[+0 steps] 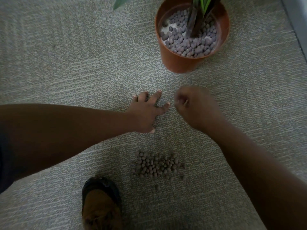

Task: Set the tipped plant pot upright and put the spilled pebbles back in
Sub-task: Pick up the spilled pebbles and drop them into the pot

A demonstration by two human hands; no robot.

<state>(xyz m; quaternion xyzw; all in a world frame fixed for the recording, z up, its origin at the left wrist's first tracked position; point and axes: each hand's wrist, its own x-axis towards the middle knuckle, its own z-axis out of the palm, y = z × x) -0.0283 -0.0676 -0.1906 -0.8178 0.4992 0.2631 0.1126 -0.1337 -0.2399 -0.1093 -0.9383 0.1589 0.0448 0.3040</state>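
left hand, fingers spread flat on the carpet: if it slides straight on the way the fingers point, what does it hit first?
Bare carpet first; the left hand points up and slightly right, so the line probably runs on to the base of the orange pot. Depth is unclear, so it may pass just left of it.

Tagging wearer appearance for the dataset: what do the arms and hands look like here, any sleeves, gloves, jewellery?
Both forearms are bare to the frame edge, no gloves. A dark sleeve edge shows at the far left by the left arm. The left hand has short pale nails; no watch or bracelet shows. The right hand is motion-blurred, so rings cannot be ruled out.
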